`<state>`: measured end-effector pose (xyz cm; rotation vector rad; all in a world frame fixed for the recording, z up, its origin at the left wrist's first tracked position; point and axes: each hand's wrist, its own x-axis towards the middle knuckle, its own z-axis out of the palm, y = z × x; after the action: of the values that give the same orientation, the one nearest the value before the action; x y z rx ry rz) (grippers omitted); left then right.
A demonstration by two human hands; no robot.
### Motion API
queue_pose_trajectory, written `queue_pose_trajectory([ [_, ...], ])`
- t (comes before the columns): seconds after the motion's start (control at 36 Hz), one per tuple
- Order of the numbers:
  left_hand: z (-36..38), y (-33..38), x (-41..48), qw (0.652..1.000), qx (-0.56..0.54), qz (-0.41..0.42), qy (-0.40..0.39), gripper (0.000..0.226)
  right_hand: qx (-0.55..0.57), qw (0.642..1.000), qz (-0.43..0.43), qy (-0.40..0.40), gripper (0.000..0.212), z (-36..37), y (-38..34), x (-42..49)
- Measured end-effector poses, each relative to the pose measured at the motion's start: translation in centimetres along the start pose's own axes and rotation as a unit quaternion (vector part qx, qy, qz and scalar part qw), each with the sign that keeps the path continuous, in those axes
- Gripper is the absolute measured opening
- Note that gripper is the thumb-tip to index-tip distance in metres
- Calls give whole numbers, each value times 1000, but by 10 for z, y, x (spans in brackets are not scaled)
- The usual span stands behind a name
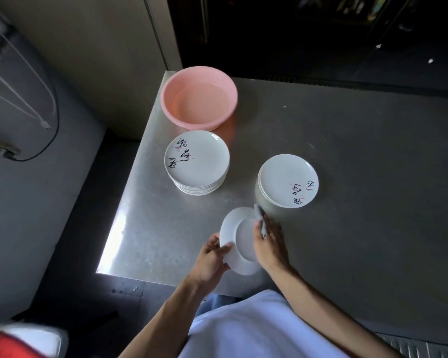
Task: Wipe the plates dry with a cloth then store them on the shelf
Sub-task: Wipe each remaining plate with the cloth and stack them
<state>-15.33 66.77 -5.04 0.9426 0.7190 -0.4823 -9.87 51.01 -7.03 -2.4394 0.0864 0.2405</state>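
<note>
A white plate (237,241) is held tilted over the near part of the steel table, its underside toward me. My left hand (212,257) grips its lower left rim. My right hand (268,241) holds a pale cloth (258,212) against the plate's right side; most of the cloth is hidden and blurred. A tall stack of white plates with black writing (197,161) stands in the middle left. A shorter stack of like plates (288,180) stands to its right.
A pink basin (226,85) holding water sits at the table's far left corner. The steel table (360,164) ends at a left edge and a near edge close to my body. A dark opening lies behind the table.
</note>
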Motion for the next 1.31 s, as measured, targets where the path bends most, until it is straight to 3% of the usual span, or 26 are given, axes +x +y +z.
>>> queue_pose_trajectory([
  [0.08,3,6,-1,1000,22,2,4,36,10,998,-57,-21,79,3,-2,-7],
  [0.17,2,14,-1,993,117,21,-27,30,17,966,-252,-52,54,-2,-8,-20],
  [0.22,-1,15,-2,988,145,28,-36,22,-8,941,-329,-79,50,-3,-7,-21],
  [0.28,-2,16,-5,989,139,23,-43,21,-66,952,-296,-42,49,1,1,-14],
  [0.33,-3,16,-6,991,127,14,-43,21,-66,991,-117,-11,56,1,2,-4],
  [0.39,-3,14,-6,992,120,7,-34,19,-59,997,-42,-10,61,1,-3,3],
  [0.53,0,16,-5,991,121,20,-55,27,-14,954,-292,-69,51,-3,-11,-17],
  [0.58,0,15,-6,994,87,25,-65,33,-42,958,-280,-55,50,-3,-7,-14],
  [0.67,0,9,-6,999,9,14,-43,29,-16,996,-84,-9,56,-3,0,-2],
  [0.72,0,8,-3,999,-18,8,-27,34,26,999,-31,-11,55,-5,0,1],
  [0.78,3,10,-3,1000,-9,5,-28,38,49,997,-62,-15,55,-5,-5,-6],
  [0.94,10,18,-6,992,102,38,-65,30,15,943,-325,-63,51,-4,-15,-20],
  [1.0,8,19,-5,994,93,26,-50,27,-28,950,-304,-58,51,-6,-7,-9],
  [1.06,5,17,-1,998,54,2,-24,22,-56,982,-167,-73,58,-9,-2,1],
  [1.11,5,16,1,1000,9,-11,-7,22,-66,988,-94,-103,67,-12,-1,5],
  [1.19,9,19,8,999,-38,-7,7,26,-71,973,-196,-101,71,-17,-2,-8],
  [1.31,16,36,15,1000,-21,-22,8,41,-36,952,-279,-120,66,-36,-3,-22],
])
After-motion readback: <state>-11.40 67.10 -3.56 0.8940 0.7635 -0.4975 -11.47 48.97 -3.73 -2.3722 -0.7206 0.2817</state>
